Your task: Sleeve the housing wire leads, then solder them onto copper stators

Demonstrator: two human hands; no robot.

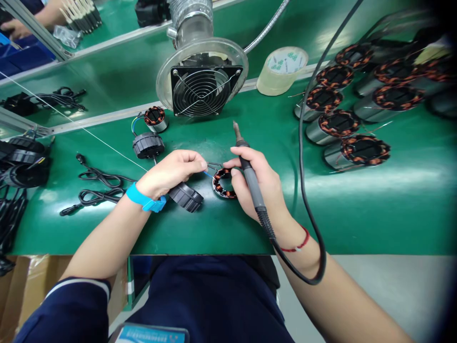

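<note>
My right hand (262,178) is wrapped round a soldering iron (252,178), whose tip points up and away from me. Its thumb and a finger also reach the edge of a motor stator (218,186) with copper windings, standing on the green bench. My left hand (178,169) is closed in a pinch just left of the stator, on a thin wire (207,174) that runs to the windings. Under that wrist lies a round black ribbed cap (186,196). A second black cap (148,145) and another stator (156,118) sit farther back.
A fume extractor fan (202,91) stands behind my hands. Several stators (366,153) and a tape roll (282,71) are at the right and back. Black cables (102,188) lie left. The iron's cord (303,190) loops over my right forearm. Another person's hand (17,28) shows top left.
</note>
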